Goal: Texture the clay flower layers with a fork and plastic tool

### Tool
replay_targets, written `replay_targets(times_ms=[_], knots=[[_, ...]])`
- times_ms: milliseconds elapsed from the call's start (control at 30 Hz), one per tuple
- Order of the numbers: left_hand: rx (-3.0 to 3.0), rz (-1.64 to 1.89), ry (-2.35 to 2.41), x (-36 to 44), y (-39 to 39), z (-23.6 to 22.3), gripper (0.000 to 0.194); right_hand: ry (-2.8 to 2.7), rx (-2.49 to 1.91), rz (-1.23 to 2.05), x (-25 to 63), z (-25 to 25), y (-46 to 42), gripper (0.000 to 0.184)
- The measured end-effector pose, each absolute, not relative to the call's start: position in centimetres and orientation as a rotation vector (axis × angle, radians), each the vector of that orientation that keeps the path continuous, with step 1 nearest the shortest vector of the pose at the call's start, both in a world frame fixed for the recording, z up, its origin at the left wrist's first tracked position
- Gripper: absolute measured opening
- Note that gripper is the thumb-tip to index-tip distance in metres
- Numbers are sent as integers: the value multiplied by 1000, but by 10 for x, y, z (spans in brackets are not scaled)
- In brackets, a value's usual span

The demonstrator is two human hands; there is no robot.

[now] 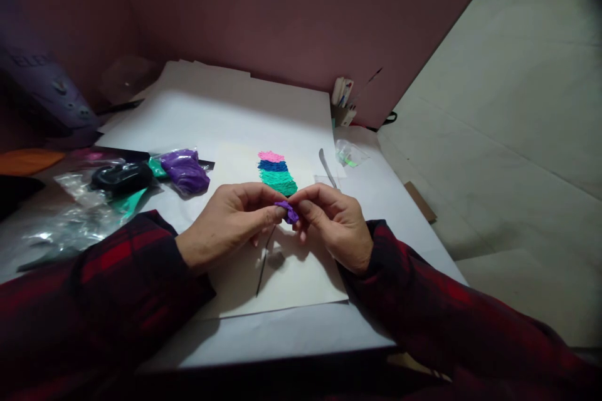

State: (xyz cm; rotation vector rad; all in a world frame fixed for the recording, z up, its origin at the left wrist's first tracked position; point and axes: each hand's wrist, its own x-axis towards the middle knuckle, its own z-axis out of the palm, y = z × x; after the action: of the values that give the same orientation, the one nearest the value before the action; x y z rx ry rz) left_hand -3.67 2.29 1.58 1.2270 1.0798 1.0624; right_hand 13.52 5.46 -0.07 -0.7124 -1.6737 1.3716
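Observation:
A small lump of purple modelling clay is pinched between the fingertips of my left hand and my right hand, both closed on it. Beneath my hands lies a cream sheet of paper. On its upper part sits a textured patch in bands of pink, dark blue and turquoise; my fingers partly cover its lower end. A thin dark line, perhaps a stem or stick, runs down the sheet below my left hand.
A purple clay packet, a black one and crumpled clear wrappers lie at the left. A curved grey tool and a small plastic bag are at the right. White boxes stand by the pink wall.

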Motion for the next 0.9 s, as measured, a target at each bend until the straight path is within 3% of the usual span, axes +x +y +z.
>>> replay_targets(times_ms=[167,467,733,900], knots=[[1262,1048,1092,-39,24,16,10,-1682,-621,1389,134,-2,53,28],[1264,1022,1036,-39,24,14,12,-1693,-722,1283,134,3,51,8],[1051,1270,1020,-43,31,10,15,-1461,-798,1233,133,-1,62,12],[1048,1218,1029,-44,31,10,19,-1479,-822,1326,134,-3,62,16]])
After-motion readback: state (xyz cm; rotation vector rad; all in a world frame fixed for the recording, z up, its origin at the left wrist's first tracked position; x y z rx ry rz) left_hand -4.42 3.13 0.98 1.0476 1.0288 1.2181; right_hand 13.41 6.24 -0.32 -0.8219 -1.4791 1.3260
